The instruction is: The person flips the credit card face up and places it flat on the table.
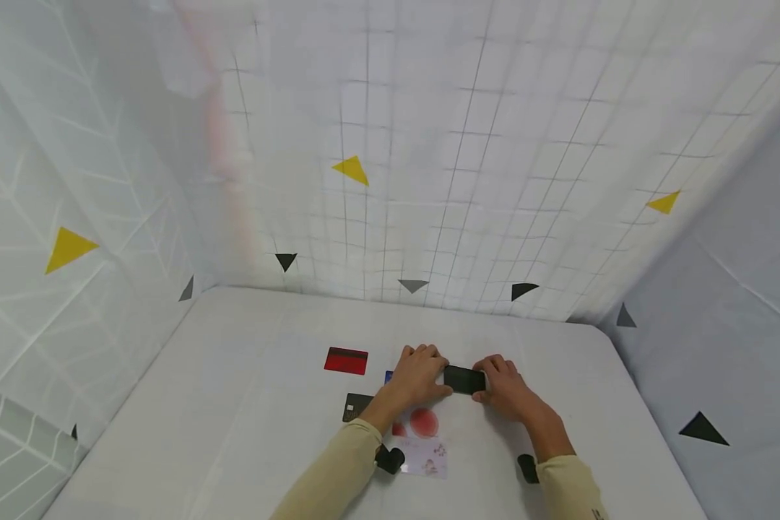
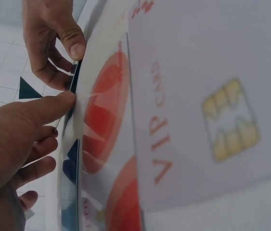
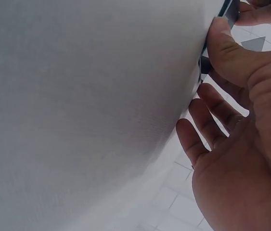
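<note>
A dark card lies between my two hands, level with the white table. My left hand pinches its left end with thumb and index finger; the other fingers are spread in the left wrist view. At the right end my right hand pinches the card, thumb on the near edge. Seen from the left wrist, the card is almost edge-on. Under the left forearm are a card with red circles and a pale pink VIP card. A blue card is mostly hidden by the left hand.
A red card with a black stripe lies to the left. Below it is a black chip card, partly covered by the left arm. The white table meets white sheeting at the back and sides, marked with yellow, black and grey shapes.
</note>
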A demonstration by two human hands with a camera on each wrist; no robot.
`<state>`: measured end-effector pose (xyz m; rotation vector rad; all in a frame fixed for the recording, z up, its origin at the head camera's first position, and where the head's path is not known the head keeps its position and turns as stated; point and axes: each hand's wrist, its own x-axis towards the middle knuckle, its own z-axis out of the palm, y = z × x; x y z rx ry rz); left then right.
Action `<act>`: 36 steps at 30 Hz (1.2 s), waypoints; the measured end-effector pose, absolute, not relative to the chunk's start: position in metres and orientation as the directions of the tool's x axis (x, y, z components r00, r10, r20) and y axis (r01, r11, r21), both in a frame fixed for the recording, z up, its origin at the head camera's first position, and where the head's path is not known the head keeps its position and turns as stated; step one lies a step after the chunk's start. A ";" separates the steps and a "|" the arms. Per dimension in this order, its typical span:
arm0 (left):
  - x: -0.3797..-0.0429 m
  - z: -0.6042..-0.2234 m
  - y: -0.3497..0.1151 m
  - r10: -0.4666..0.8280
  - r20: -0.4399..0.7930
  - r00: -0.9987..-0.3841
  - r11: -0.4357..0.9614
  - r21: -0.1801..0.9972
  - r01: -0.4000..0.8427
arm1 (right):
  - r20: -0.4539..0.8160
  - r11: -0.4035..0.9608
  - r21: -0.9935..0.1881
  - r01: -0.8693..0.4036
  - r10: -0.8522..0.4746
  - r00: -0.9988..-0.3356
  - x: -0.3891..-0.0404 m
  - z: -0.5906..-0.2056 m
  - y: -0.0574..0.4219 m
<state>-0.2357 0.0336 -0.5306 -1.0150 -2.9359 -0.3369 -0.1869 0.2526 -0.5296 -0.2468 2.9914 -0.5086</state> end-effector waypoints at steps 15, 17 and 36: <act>-0.229 -0.532 0.024 0.618 0.112 -0.778 0.751 0.207 0.627 | -0.120 0.921 -0.380 -0.086 -0.141 -0.983 -0.182 -0.521 0.248; -0.228 -0.531 0.022 0.623 0.119 -0.773 0.746 0.209 0.632 | -0.115 0.927 -0.365 -0.083 -0.134 -0.984 -0.182 -0.520 0.246; -0.225 -0.526 -0.009 0.621 0.128 -0.773 0.713 0.318 0.625 | -0.032 0.881 -0.458 -0.119 -0.151 -0.988 -0.176 -0.518 0.231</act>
